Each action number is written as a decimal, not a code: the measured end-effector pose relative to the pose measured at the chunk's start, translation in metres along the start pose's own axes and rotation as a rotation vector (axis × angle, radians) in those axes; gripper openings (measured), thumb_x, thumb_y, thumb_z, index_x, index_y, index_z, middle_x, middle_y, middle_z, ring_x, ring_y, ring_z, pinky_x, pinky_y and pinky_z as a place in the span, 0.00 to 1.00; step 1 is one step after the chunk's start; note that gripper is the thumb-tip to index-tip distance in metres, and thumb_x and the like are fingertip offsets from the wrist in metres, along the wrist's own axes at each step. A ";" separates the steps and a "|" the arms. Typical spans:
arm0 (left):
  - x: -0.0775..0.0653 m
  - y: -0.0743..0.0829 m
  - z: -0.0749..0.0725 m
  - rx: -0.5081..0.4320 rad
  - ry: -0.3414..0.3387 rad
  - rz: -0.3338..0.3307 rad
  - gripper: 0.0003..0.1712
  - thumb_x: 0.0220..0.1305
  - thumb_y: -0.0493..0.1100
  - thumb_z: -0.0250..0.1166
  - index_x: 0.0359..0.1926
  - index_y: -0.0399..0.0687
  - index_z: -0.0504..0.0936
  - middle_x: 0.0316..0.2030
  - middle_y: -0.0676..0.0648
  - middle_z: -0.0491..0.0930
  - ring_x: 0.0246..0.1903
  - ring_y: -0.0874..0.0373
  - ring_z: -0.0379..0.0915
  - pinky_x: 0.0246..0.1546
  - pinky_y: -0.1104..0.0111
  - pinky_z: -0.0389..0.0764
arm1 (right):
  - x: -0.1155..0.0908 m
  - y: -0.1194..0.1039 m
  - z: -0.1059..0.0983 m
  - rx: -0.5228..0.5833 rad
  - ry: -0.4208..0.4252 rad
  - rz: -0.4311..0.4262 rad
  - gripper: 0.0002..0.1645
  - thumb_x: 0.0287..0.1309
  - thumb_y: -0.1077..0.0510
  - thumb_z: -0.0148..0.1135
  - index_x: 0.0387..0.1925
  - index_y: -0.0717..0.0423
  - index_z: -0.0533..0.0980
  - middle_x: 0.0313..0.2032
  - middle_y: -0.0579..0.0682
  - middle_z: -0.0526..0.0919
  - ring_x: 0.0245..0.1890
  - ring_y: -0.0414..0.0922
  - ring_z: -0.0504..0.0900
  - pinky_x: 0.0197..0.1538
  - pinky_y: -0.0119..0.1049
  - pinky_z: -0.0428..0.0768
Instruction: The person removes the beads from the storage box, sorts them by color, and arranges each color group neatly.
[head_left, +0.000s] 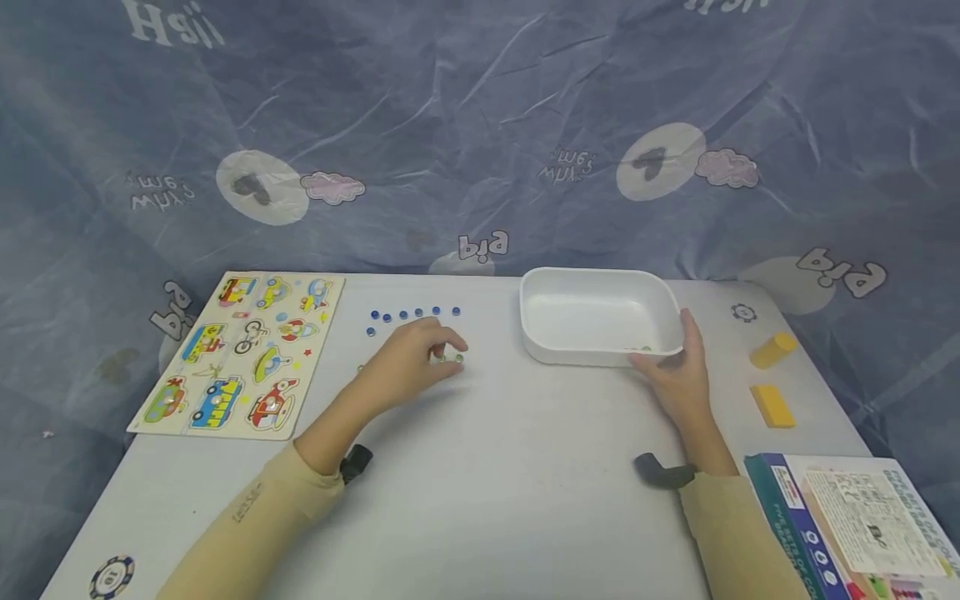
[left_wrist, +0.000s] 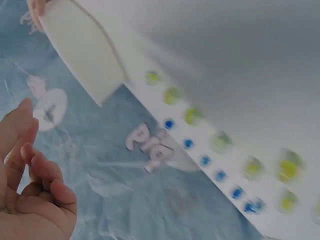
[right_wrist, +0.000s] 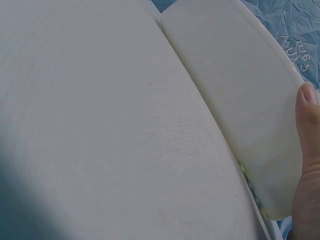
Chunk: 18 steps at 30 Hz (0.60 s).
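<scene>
My left hand point(head_left: 405, 358) hovers over the table, thumb and fingers loosely curved and apart. Nothing shows between the fingers in the left wrist view. Green glass beads point(left_wrist: 220, 142) lie in a row on the table by that hand, which partly hides them in the head view. Just behind them is a row of small blue beads point(head_left: 403, 315). To the right stands a white plastic tub point(head_left: 573, 357); my right hand point(head_left: 684, 387) grips its front right corner, thumb at the rim. A few greenish beads point(head_left: 646, 349) lie inside by the tub's front wall.
A wooden vehicle puzzle board point(head_left: 247, 354) lies at the left. On the right are a yellow cylinder point(head_left: 772, 351), a yellow block point(head_left: 772, 407) and a stack of books point(head_left: 806, 533). A patterned cloth point(head_left: 480, 150) hangs behind the table.
</scene>
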<state>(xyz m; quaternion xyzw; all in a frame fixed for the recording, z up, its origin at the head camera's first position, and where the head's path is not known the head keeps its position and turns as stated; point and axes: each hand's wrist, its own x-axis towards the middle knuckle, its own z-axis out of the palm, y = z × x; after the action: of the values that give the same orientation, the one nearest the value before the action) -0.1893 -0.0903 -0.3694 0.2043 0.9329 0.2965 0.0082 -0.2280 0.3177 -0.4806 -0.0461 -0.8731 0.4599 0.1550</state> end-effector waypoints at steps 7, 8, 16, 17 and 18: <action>0.061 0.040 0.024 -0.055 -0.058 0.154 0.15 0.58 0.46 0.67 0.47 0.54 0.81 0.37 0.50 0.76 0.38 0.61 0.70 0.41 0.70 0.74 | -0.001 -0.001 -0.001 0.007 0.000 0.005 0.67 0.42 0.44 0.75 0.73 0.33 0.38 0.74 0.40 0.42 0.75 0.45 0.43 0.75 0.48 0.41; 0.070 0.046 0.028 -0.054 -0.069 0.170 0.15 0.59 0.46 0.67 0.48 0.54 0.80 0.38 0.51 0.76 0.39 0.61 0.71 0.43 0.71 0.74 | 0.000 -0.001 -0.001 0.002 0.002 0.006 0.67 0.42 0.44 0.75 0.73 0.33 0.38 0.74 0.40 0.42 0.75 0.45 0.43 0.75 0.48 0.41; 0.134 0.081 0.071 -0.040 -0.188 0.195 0.19 0.60 0.46 0.66 0.53 0.52 0.78 0.46 0.47 0.78 0.43 0.59 0.73 0.47 0.71 0.75 | 0.001 -0.001 -0.001 0.018 0.003 0.007 0.67 0.41 0.45 0.75 0.73 0.33 0.39 0.74 0.41 0.43 0.75 0.45 0.43 0.75 0.48 0.41; 0.141 0.084 0.077 -0.039 -0.213 0.178 0.20 0.59 0.47 0.66 0.53 0.53 0.78 0.47 0.47 0.79 0.44 0.60 0.74 0.47 0.70 0.75 | 0.001 -0.001 -0.001 0.019 0.001 0.006 0.67 0.42 0.45 0.75 0.73 0.33 0.39 0.74 0.41 0.43 0.75 0.45 0.43 0.75 0.48 0.42; 0.147 0.086 0.083 -0.041 -0.235 0.165 0.21 0.58 0.48 0.67 0.54 0.55 0.78 0.48 0.48 0.79 0.45 0.60 0.74 0.48 0.69 0.75 | 0.001 -0.001 -0.002 0.020 0.000 0.005 0.67 0.42 0.46 0.75 0.73 0.32 0.39 0.74 0.41 0.43 0.75 0.45 0.43 0.75 0.48 0.41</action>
<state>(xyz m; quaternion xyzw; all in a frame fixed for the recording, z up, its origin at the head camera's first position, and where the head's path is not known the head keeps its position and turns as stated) -0.2806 0.0760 -0.3742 0.3136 0.8993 0.2890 0.0970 -0.2284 0.3188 -0.4787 -0.0468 -0.8683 0.4692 0.1541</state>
